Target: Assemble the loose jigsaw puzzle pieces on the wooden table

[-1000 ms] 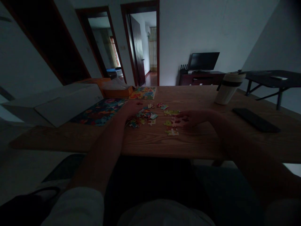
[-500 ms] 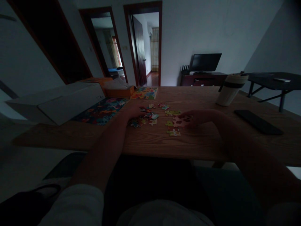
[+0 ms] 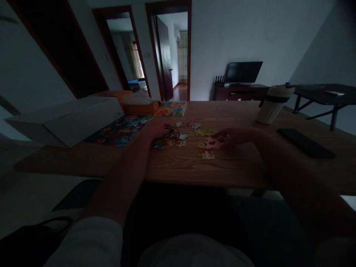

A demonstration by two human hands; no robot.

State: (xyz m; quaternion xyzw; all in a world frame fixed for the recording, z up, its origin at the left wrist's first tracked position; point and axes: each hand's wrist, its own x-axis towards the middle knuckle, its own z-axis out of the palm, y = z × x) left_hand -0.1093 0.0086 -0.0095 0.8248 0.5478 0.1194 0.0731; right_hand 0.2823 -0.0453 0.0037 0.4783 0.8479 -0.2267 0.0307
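Observation:
Loose jigsaw puzzle pieces (image 3: 167,142) lie in a heap on the wooden table, a few of them overlapping. My left hand (image 3: 160,129) is at the heap's far left side, fingers curled at a small dark puzzle piece (image 3: 168,128); dim light blurs the fingertips. To the right, a joined pink puzzle section with dark red spots (image 3: 213,142) lies flat. My right hand (image 3: 232,137) grips its right side, fingers along the far edge and thumb nearer me. Yellow-green pieces (image 3: 204,132) sit just beyond it, and a red and yellow piece (image 3: 206,154) touches its near side.
Two colourful picture sheets (image 3: 119,130) lie at the left beside a white box (image 3: 80,120) and an orange box (image 3: 141,108). On the right stand a tumbler (image 3: 272,105) and a flat black slab (image 3: 306,142). The wooden table's (image 3: 180,172) front edge runs before my lap.
Both hands stay almost where they were. The pink section and the red and yellow piece have shifted very slightly; the view has tilted a little.

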